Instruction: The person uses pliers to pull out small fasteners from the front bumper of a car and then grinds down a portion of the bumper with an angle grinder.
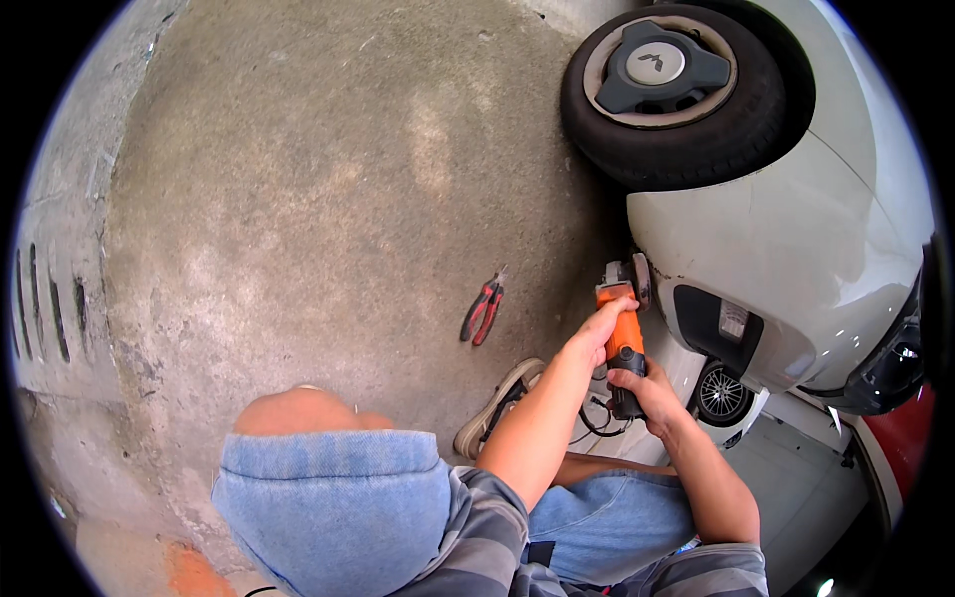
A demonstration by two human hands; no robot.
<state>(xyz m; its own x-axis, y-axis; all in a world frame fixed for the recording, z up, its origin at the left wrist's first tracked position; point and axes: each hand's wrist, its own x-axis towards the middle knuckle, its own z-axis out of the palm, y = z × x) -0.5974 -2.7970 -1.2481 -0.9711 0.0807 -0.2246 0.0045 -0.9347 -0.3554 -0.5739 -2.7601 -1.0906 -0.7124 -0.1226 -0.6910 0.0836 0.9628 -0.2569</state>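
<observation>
An orange and black angle grinder (624, 333) is held in both my hands, its head pointing away from me. Toward the front of its orange body, my left hand (600, 328) is closed around it. Lower down, my right hand (649, 391) wraps the black rear part. The round disc (642, 282) at the grinder's head is against or very close to the lower edge of the white car's bumper (736, 249); exact contact I cannot tell. A dark cable (600, 430) hangs from the rear end.
Red-handled pliers (483, 311) lie on the concrete floor (298, 199) left of the grinder. A car wheel (667, 85) with a dark hub cover stands beyond the bumper. My shoe (497, 408) is near the pliers. Another car's wheel (723, 395) shows at right, and slotted openings (55, 303) at far left.
</observation>
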